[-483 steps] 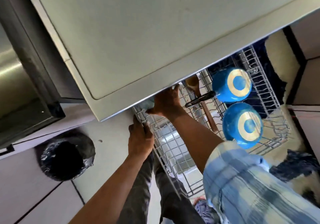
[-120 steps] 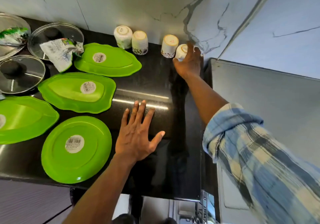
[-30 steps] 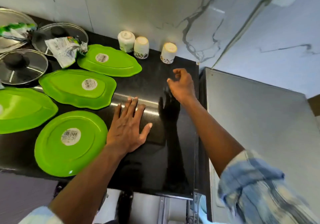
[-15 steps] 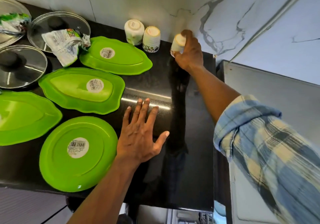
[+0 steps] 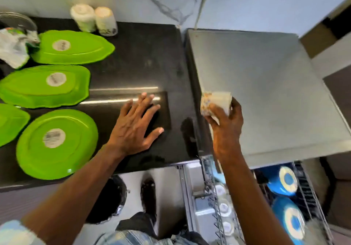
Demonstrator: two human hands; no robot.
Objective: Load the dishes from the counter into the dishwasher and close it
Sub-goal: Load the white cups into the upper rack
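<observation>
My right hand point(image 5: 226, 125) grips a small white patterned cup point(image 5: 215, 103), held on its side above the edge of the grey dishwasher top point(image 5: 266, 85). My left hand point(image 5: 135, 127) lies flat with spread fingers on the black counter point(image 5: 144, 55). Two more white cups point(image 5: 94, 20) stand upside down at the counter's back. Several green plates point(image 5: 57, 142) lie face down on the left. Below, the pulled-out wire rack point(image 5: 218, 206) holds small white cups and two blue pans point(image 5: 286, 203).
A crumpled wrapper point(image 5: 13, 47) and a glass lid point(image 5: 17, 21) sit at the far left of the counter. A black-lined bin point(image 5: 108, 201) stands on the floor below the counter edge, beside my shoe point(image 5: 149, 193). A marble wall runs behind.
My right hand has lifted the cup from the back of the counter and carried it right and toward me, over the dishwasher top. The view has tilted down, showing the rack. My left hand stays flat.
</observation>
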